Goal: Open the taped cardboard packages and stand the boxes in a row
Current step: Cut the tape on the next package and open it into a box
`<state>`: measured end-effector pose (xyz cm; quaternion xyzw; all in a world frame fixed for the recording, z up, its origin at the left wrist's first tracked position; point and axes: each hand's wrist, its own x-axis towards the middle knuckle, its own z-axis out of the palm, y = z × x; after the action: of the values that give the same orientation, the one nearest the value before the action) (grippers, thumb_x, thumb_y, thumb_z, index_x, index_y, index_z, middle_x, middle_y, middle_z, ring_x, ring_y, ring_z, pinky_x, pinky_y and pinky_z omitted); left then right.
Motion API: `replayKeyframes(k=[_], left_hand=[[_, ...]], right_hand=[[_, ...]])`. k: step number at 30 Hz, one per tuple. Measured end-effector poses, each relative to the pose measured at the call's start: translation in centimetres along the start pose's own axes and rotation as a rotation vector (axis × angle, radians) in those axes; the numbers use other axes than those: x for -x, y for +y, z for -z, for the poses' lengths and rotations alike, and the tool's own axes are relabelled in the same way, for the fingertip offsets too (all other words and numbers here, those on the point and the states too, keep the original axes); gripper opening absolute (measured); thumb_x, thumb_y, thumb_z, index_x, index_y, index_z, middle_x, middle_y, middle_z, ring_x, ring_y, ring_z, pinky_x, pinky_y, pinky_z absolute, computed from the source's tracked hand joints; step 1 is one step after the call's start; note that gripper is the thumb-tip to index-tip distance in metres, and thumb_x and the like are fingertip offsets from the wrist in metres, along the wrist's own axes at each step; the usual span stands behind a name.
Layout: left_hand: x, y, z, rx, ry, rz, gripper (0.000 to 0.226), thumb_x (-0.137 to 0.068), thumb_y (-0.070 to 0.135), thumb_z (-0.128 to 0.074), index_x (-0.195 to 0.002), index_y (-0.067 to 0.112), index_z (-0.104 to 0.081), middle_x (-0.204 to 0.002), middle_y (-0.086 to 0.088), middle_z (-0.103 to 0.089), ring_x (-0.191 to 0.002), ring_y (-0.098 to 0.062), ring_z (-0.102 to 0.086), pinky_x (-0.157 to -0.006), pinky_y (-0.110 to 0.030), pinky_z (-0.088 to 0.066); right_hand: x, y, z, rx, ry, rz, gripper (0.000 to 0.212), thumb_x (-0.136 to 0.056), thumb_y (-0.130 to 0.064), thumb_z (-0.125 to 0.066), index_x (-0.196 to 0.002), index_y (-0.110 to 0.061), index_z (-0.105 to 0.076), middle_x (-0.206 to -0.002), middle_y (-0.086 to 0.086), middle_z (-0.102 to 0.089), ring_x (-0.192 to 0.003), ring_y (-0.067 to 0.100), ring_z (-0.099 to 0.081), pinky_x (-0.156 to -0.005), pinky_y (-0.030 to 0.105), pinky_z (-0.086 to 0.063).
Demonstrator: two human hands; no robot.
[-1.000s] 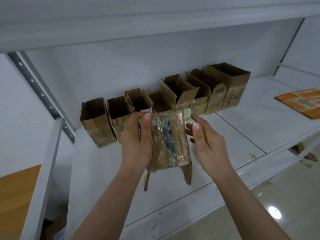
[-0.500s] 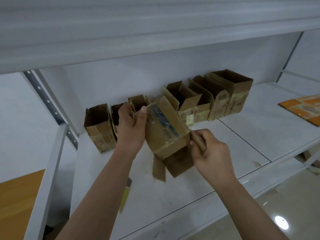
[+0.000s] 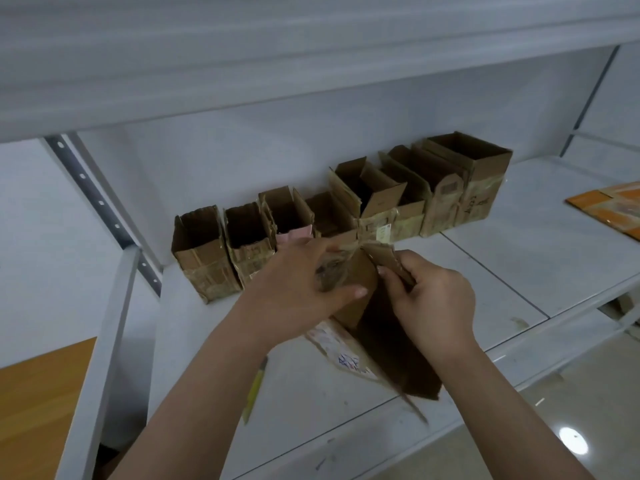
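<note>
Gripping the box [image 3: 356, 289] between them above the shelf's [image 3: 519, 268] front edge, the left hand [image 3: 298, 289] clasps its taped side while the right hand [image 3: 433, 299] pinches a flap, long axis slanting toward the person.

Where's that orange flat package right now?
In the head view the orange flat package lies on the white shelf at the far right edge, well to the right of the row of opened boxes and away from both hands.
</note>
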<state>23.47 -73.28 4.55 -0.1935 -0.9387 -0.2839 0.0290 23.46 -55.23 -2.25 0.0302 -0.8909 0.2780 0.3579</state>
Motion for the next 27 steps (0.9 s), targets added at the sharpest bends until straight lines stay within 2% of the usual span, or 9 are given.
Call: replayKeyframes(k=[4,9,13,15,18,20,22,25,27], left_hand=[[-0.1,-1.0,-0.4,-0.077,-0.069,0.060,0.062,-0.082,0.046,-0.071,-0.137,0.028,-0.048,-0.124,0.009,-0.056,-0.111,-0.010,-0.054,-0.088,-0.022,-0.044],[-0.2,-1.4,-1.4,-0.134,-0.117,0.130,0.084,-0.073,0.057,-0.075,-0.142,0.031,-0.035,-0.132,0.006,-0.051,-0.118,-0.016,-0.051,-0.092,-0.030,-0.044],[-0.5,-1.3,-1.9,-0.215,-0.204,0.158,0.087,-0.068,0.069,-0.072,-0.137,0.028,-0.037,-0.124,0.006,-0.055,-0.111,-0.017,-0.056,-0.090,-0.041,-0.051],[-0.6,-1.3,-1.8,-0.234,-0.229,0.156,0.097,-0.066,0.073,-0.070,-0.144,0.031,-0.031,-0.134,0.003,-0.049,-0.119,-0.020,-0.052,-0.095,-0.043,-0.049],[-0.5,-0.8,-2.0,-0.466,-0.186,0.166,0.109,-0.067,0.069,-0.072,-0.150,0.026,-0.017,-0.143,-0.006,-0.030,-0.129,-0.027,-0.041,-0.097,-0.043,-0.048],[-0.4,-0.7,-2.2,-0.510,-0.120,0.158,0.098,-0.074,0.057,-0.074,-0.148,0.023,-0.020,-0.139,-0.008,-0.031,-0.123,-0.027,-0.045,-0.088,-0.039,-0.051],[-0.4,-1.1,-1.9,-0.389,-0.060,0.158,0.075,-0.083,0.042,-0.069,-0.144,0.022,-0.029,-0.132,-0.004,-0.042,-0.114,-0.023,-0.052,-0.083,-0.036,-0.051],[-0.6,-1.9,-1.1,-0.111,0.044,0.115,0.026,-0.095,0.032,-0.057,-0.115,0.017,-0.055,-0.102,-0.001,-0.060,-0.089,-0.016,-0.059,-0.076,-0.028,-0.050],[-0.9,-2.6,-0.8,-0.040,0.108,0.114,0.021,-0.099,0.031,-0.052,-0.100,0.013,-0.062,-0.091,-0.003,-0.063,-0.080,-0.018,-0.061,-0.076,-0.032,-0.053]], right_hand=[[-0.1,-0.1,-0.1,-0.022,-0.069,-0.007,0.010,-0.089,-0.027,-0.068,-0.087,-0.018,-0.071,-0.054,-0.003,-0.055,-0.048,0.018,-0.050,-0.049,0.016,-0.024],[0.0,-0.6,0.0,-0.038,-0.086,0.000,0.011,-0.091,-0.027,-0.066,-0.091,-0.017,-0.070,-0.055,-0.004,-0.055,-0.049,0.016,-0.049,-0.048,0.016,-0.025],[-0.1,-1.3,0.3,-0.041,-0.077,0.000,0.023,-0.088,-0.033,-0.057,-0.095,-0.018,-0.072,-0.054,-0.007,-0.051,-0.047,0.017,-0.049,-0.047,0.018,-0.026],[-0.2,-1.4,0.5,-0.054,-0.082,-0.016,0.020,-0.091,-0.030,-0.059,-0.100,-0.016,-0.072,-0.056,-0.011,-0.045,-0.048,0.013,-0.043,-0.048,0.015,-0.023],[-0.4,-1.2,0.7,-0.032,-0.126,-0.045,0.020,-0.093,-0.028,-0.063,-0.107,-0.017,-0.070,-0.061,-0.011,-0.050,-0.054,0.012,-0.045,-0.051,0.015,-0.026],[-0.7,-1.0,0.9,-0.027,-0.133,-0.086,0.023,-0.093,-0.032,-0.062,-0.112,-0.019,-0.068,-0.059,-0.014,-0.046,-0.053,0.008,-0.043,-0.051,0.016,-0.026],[-1.1,-0.4,1.1,-0.013,-0.141,-0.131,0.028,-0.093,-0.036,-0.062,-0.115,-0.019,-0.065,-0.061,-0.012,-0.049,-0.055,0.009,-0.046,-0.051,0.020,-0.030],[-1.0,0.8,1.4,-0.026,-0.200,-0.218,0.037,-0.092,-0.041,-0.061,-0.124,-0.022,-0.059,-0.089,-0.001,-0.069,-0.076,0.016,-0.062,-0.060,0.024,-0.041],[-0.5,1.2,1.6,-0.111,-0.238,-0.303,0.042,-0.089,-0.040,-0.065,-0.127,-0.023,-0.057,-0.102,0.002,-0.071,-0.085,0.019,-0.065,-0.068,0.029,-0.051]])
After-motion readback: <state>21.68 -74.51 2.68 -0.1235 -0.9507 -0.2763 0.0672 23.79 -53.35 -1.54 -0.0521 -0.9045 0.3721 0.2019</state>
